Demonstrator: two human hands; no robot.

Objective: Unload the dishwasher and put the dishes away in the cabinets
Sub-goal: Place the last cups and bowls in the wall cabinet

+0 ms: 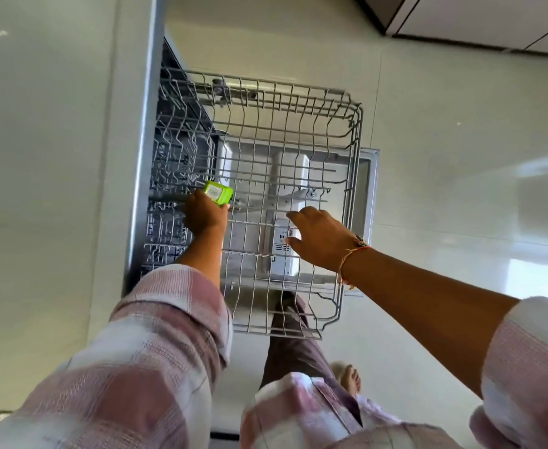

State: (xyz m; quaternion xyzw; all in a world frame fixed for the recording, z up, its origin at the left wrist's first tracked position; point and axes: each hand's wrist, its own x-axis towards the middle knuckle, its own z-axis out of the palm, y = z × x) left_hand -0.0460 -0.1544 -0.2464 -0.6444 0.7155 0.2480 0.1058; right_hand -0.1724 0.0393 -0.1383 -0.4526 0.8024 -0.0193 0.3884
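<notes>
The dishwasher's wire rack [352, 163] is pulled out over the open door [368, 196], and no dishes show on its pulled-out part. My left hand [204, 215] is shut on a small green container [218, 192] with a white label, held at the rack's left side near the dishwasher opening. Hovering over the rack's middle, my right hand [319, 236] has its fingers spread and holds nothing. A thread bracelet circles that wrist. A second rack [172, 176] sits partly inside the machine at the left.
A pale countertop [39, 189] runs along the left. Glossy light floor tiles [460, 157] lie to the right. Cabinet fronts [493, 21] show at the top right. My leg and bare foot [350, 377] stand just below the rack.
</notes>
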